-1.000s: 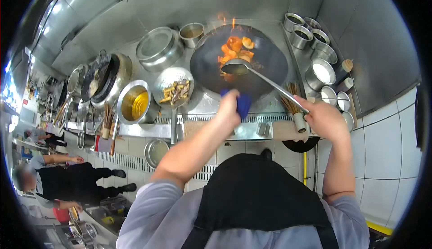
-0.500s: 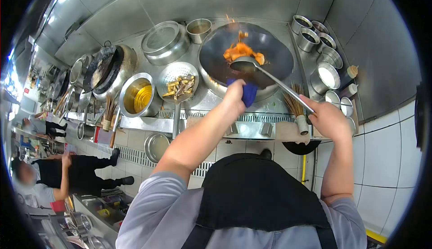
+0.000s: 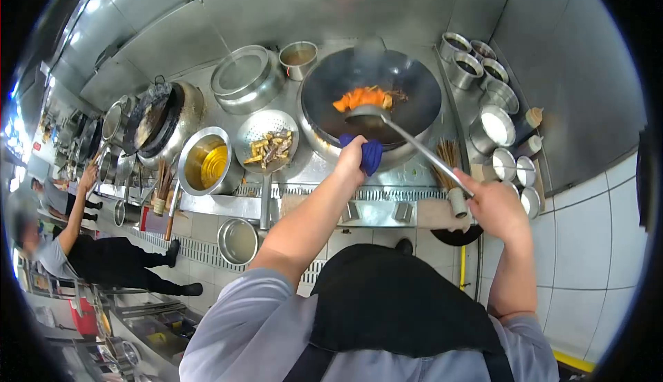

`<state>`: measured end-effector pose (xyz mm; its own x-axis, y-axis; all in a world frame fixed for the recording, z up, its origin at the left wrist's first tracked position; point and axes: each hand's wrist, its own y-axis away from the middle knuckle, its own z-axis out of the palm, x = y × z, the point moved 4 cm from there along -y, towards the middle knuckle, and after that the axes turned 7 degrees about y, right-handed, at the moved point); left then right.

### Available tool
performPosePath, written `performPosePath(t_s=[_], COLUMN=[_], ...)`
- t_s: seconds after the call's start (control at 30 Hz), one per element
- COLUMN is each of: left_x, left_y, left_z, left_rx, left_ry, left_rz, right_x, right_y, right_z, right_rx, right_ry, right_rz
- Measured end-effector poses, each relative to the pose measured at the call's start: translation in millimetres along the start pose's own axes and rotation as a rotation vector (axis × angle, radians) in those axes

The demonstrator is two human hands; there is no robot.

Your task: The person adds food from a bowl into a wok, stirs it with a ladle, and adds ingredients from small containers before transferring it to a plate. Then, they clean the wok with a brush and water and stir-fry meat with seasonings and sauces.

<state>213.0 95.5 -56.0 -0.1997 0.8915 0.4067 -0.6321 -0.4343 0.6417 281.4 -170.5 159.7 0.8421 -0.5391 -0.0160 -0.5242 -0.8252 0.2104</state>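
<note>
A dark wok [image 3: 418, 102] sits on the burner ahead of me, its inside dark and smooth. Orange pieces of food [image 3: 362, 97] lie in it, with some darker bits beside them. My left hand [image 3: 351, 159] is closed on a folded blue cloth [image 3: 371, 156] at the wok's near rim; the rim under the cloth is hidden. In my right hand [image 3: 500, 209] is the long handle of a metal ladle [image 3: 423, 150], fingers wrapped round its end. The ladle's bowl is down in the wok, just on the near side of the orange pieces.
Left of the wok are a perforated strainer [image 3: 247, 128] holding browned strips, a pot of yellow oil [image 3: 190, 168] and a lidded pot [image 3: 242, 71]. Several seasoning tins [image 3: 476, 137] line the right side. A bamboo brush [image 3: 456, 199] lies near my right hand. Another person [image 3: 110, 264] stands at left.
The orange food has dropped from the air into the wok, and the sparks above it are gone. The ladle has shifted slightly left. At left, the other person has raised an arm.
</note>
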Motion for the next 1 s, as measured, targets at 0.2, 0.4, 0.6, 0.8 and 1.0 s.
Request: performPosePath(t_s=[0.2,0.4,0.6,0.8,1.0], left_x=[-4.4,-17.4,-33.3,-27.5,8.6], left_y=[-32.2,60.7,13.6,40.5,-19.8], left_z=[7.6,27.2,-30.6,-1.6,8.2], left_rx=[0.068,0.031,0.045,0.033,-0.093], left_ry=[-0.18,0.138,-0.142,-0.013,-0.041], left_rz=[-0.168,0.018,0.048,0.068,0.064], right_x=[-4.8,-0.6,-4.0,9.5,28.6], right_y=[1.1,-11.4,-73.7,0.7,6.2], right_z=[4.8,-10.5,52.4,30.3,49.5], right_rx=[-0.016,-0.155,0.149,0.116,0.045], right_ry=[0.046,0.096,0.216,-0.059,-0.205], right_rz=[-0.004,0.049,0.018,0.078,0.093])
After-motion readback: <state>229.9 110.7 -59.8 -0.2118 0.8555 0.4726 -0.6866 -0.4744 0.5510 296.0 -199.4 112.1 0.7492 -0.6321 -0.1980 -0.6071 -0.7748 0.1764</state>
